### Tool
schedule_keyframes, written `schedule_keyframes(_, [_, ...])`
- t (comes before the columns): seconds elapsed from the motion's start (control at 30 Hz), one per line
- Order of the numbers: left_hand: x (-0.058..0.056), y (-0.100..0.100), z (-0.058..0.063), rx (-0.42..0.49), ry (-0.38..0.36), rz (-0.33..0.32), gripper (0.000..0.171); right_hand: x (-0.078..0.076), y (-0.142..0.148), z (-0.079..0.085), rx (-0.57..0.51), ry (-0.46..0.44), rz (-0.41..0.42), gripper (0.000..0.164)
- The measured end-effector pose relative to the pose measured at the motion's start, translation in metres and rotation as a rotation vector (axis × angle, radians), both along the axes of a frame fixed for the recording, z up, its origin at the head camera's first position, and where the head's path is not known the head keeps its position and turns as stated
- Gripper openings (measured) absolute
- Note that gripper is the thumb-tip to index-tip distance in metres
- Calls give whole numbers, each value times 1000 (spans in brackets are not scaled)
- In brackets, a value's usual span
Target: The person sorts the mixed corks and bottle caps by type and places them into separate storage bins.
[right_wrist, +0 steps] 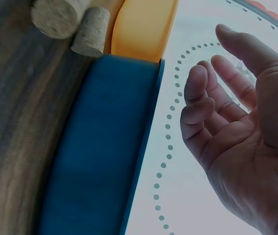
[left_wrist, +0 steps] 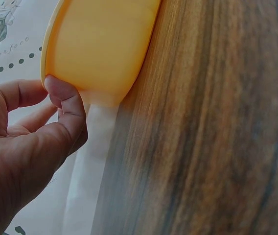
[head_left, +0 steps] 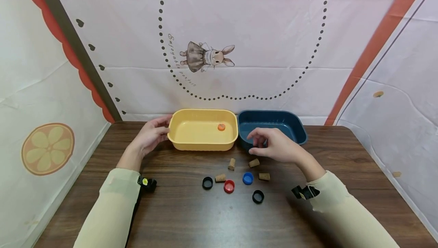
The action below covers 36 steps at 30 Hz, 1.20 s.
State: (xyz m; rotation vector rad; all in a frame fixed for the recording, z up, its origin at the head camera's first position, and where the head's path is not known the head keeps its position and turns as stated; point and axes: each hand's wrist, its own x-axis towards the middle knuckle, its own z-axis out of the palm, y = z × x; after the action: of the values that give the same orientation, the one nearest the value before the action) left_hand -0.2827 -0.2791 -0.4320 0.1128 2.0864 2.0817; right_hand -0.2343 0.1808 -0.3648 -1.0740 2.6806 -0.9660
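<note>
My left hand (head_left: pixel 150 135) pinches the left end of a yellow plastic basin (head_left: pixel 203 146), thumb and forefinger at its rim (left_wrist: pixel 45 63). An orange bottle cap (head_left: pixel 221 127) lies inside that basin, towards its right side. Above the front of a dark blue basin (head_left: pixel 295 126) hovers my right hand (head_left: pixel 275 145). Its fingers are loosely bent with a gap to the thumb, and nothing shows between them in the right wrist view. Just in front of the basins lie corks, among them one cork (head_left: pixel 254 162) below my right hand and another cork (head_left: pixel 232 164) to its left.
More corks (head_left: pixel 264 176) lie on the brown wooden table (head_left: pixel 191 221), among a blue cap (head_left: pixel 248 178), a red cap (head_left: pixel 229 186) and two black caps (head_left: pixel 207 183). Both basins stand side by side against a printed white cloth (head_left: pixel 273 50) at the back.
</note>
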Motion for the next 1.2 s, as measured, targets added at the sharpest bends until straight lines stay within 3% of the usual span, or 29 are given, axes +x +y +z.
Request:
schedule_keyframes(0.73, [-4, 0, 1, 11, -21, 0, 62, 55, 19, -34, 21, -80, 134, 37])
schedule_keyframes(0.93, [-3, 0, 2, 11, -13, -10, 62, 64, 19, -46, 27, -127, 175, 34])
schedule_keyframes(1.2, [-3, -1, 0, 15, -17, -8, 63, 72, 21, -51, 74, -195, 170, 34])
